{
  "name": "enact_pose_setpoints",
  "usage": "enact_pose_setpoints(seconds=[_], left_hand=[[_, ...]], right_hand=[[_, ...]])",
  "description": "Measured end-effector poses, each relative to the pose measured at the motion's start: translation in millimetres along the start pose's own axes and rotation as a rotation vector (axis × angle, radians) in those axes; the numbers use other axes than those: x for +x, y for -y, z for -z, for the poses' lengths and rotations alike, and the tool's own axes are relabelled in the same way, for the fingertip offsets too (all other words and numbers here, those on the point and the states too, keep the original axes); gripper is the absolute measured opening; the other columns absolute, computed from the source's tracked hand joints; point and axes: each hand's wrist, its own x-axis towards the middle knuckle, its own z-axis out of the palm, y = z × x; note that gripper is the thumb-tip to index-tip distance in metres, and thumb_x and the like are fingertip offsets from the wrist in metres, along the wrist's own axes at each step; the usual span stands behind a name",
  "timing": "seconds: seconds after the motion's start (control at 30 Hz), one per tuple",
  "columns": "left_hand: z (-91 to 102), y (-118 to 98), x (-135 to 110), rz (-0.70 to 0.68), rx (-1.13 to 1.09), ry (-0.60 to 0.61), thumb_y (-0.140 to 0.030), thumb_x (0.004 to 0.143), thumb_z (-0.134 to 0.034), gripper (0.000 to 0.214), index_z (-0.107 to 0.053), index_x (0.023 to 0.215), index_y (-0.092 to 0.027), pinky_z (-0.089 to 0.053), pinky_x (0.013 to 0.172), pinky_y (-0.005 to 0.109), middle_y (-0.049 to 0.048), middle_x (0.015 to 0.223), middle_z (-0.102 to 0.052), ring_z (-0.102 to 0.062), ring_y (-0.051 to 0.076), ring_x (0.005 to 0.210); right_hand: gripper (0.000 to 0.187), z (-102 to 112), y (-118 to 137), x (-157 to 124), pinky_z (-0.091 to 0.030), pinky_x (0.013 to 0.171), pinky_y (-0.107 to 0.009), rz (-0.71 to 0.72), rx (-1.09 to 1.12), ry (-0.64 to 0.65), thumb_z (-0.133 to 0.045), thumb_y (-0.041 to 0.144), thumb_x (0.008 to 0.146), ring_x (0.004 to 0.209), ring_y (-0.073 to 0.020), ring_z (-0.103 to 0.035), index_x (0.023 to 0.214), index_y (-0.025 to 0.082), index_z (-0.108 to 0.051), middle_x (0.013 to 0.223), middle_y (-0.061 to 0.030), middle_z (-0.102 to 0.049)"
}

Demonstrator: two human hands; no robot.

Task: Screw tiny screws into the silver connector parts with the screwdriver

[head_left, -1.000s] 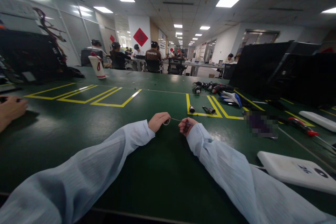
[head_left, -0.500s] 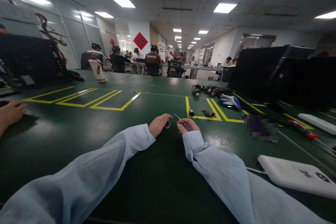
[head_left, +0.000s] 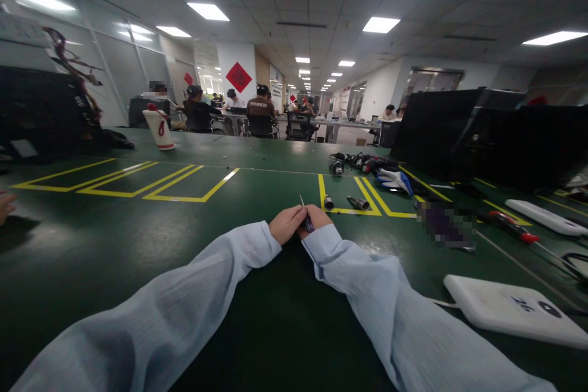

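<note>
My left hand (head_left: pixel 287 223) and my right hand (head_left: pixel 318 218) meet above the green table, fingertips touching. My right hand is closed around a small screwdriver (head_left: pixel 309 225) with a purple handle. Its thin shaft points up and slightly left between the hands. The fingers of my left hand are closed too. A round metal part showed in them a moment earlier, and the fingers now hide it. Just beyond my right hand, one metal cylinder-shaped part (head_left: pixel 328 202) stands and another (head_left: pixel 358 202) lies on its side, inside a yellow taped box.
Behind the parts lie black cables and tools (head_left: pixel 353 162) and a blue-white glove (head_left: pixel 395 180). To the right are a red-black screwdriver (head_left: pixel 513 226) and a white power bank (head_left: pixel 514 309). A paper cup (head_left: pixel 158 127) stands back left. Another person's hand (head_left: pixel 5 205) shows at the left edge.
My hands have come together, and the screwdriver shaft has swung more upright. The round metal part in my left hand is now hidden. The other person's hand has shifted towards the left edge.
</note>
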Motion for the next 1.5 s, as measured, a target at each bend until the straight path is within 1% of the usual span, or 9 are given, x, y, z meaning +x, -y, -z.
enact_pose_setpoints(seconds=[0.07,0.17,0.33,0.47,0.57,0.83,1.1,1.3,1.5], left_hand=[[2.2,0.0,-0.9,-0.039,0.038,-0.016,-0.044,0.087,-0.022,0.045,-0.055,0.089,-0.015,-0.042,0.077,0.031,0.0071,0.085,-0.059,-0.054,0.018,0.082],[5.8,2.6,-1.8,-0.083,0.130,-0.214,-0.040,0.086,-0.028,0.038,-0.054,0.100,-0.015,-0.037,0.088,0.035,0.0097,0.102,-0.055,-0.049,0.020,0.099],[8.3,9.2,-0.3,0.012,0.128,-0.462,-0.035,0.086,-0.031,0.033,-0.054,0.097,-0.015,-0.038,0.089,0.034,0.0092,0.098,-0.053,-0.049,0.018,0.097],[7.9,9.1,1.3,0.025,0.138,-0.411,-0.034,0.086,-0.032,0.032,-0.055,0.094,-0.013,-0.040,0.086,0.033,0.0087,0.093,-0.054,-0.050,0.017,0.092],[7.5,8.6,1.0,-0.007,0.153,-0.369,-0.033,0.086,-0.033,0.030,-0.055,0.093,-0.013,-0.040,0.085,0.032,0.0085,0.093,-0.053,-0.050,0.017,0.091],[7.6,8.7,-1.1,-0.019,0.141,-0.333,-0.032,0.086,-0.033,0.029,-0.056,0.089,-0.013,-0.040,0.084,0.033,0.0077,0.091,-0.053,-0.049,0.017,0.091],[6.8,11.1,-1.5,0.011,0.144,-0.305,-0.033,0.086,-0.032,0.031,-0.057,0.088,-0.014,-0.041,0.083,0.033,0.0075,0.091,-0.053,-0.050,0.017,0.091],[6.4,11.4,-1.2,0.048,0.143,-0.269,-0.034,0.086,-0.031,0.033,-0.056,0.088,-0.014,-0.041,0.083,0.034,0.0076,0.091,-0.052,-0.050,0.018,0.090],[7.0,10.3,-2.6,0.043,0.119,-0.298,-0.032,0.086,-0.033,0.029,-0.057,0.085,-0.014,-0.042,0.083,0.035,0.0070,0.087,-0.053,-0.050,0.017,0.088]], right_hand=[[0.022,2.8,-0.3,-0.3,-0.044,0.071,-0.035,0.037,-0.008,-0.002,-0.051,0.022,0.065,0.077,-0.0233,-0.055,0.086,0.015,-0.053,0.083,-0.0109,-0.060],[0.011,13.3,-5.6,3.2,-0.043,0.073,-0.034,0.054,0.001,-0.042,-0.053,0.022,0.066,0.077,-0.0226,-0.053,0.077,0.019,-0.053,0.079,-0.0087,-0.059],[0.011,45.9,-33.0,17.5,-0.042,0.071,-0.034,-0.196,0.017,-0.254,-0.055,0.027,0.066,0.072,-0.0202,-0.051,0.073,0.023,-0.049,0.076,-0.0044,-0.055],[0.015,65.3,-64.7,24.3,-0.043,0.069,-0.033,-0.474,-0.174,-0.215,-0.054,0.033,0.066,0.071,-0.0203,-0.050,0.073,0.022,-0.048,0.074,-0.0042,-0.052],[0.013,67.4,-83.2,24.1,-0.042,0.064,-0.034,-0.533,-0.222,-0.183,-0.053,0.032,0.066,0.069,-0.0211,-0.050,0.071,0.021,-0.048,0.071,-0.0042,-0.052],[0.013,51.9,-95.0,20.3,-0.038,0.058,-0.030,-0.564,-0.317,-0.104,-0.058,0.021,0.061,0.063,-0.0181,-0.050,0.067,0.021,-0.047,0.067,-0.0027,-0.053],[0.013,70.8,-110.7,22.5,-0.038,0.069,-0.034,-0.602,-0.393,-0.185,-0.050,0.022,0.069,0.084,-0.0248,-0.051,0.082,0.020,-0.053,0.079,-0.0088,-0.057],[0.015,60.9,-129.2,16.6,-0.039,0.056,-0.028,-0.604,-0.293,-0.154,-0.054,0.016,0.062,0.053,-0.0146,-0.046,0.075,0.022,-0.051,0.059,0.0009,-0.049],[0.016,69.2,-126.9,14.0,-0.039,0.056,-0.029,-0.598,-0.191,-0.205,-0.055,0.014,0.058,0.051,-0.0144,-0.046,0.067,0.022,-0.045,0.057,0.0031,-0.045]])
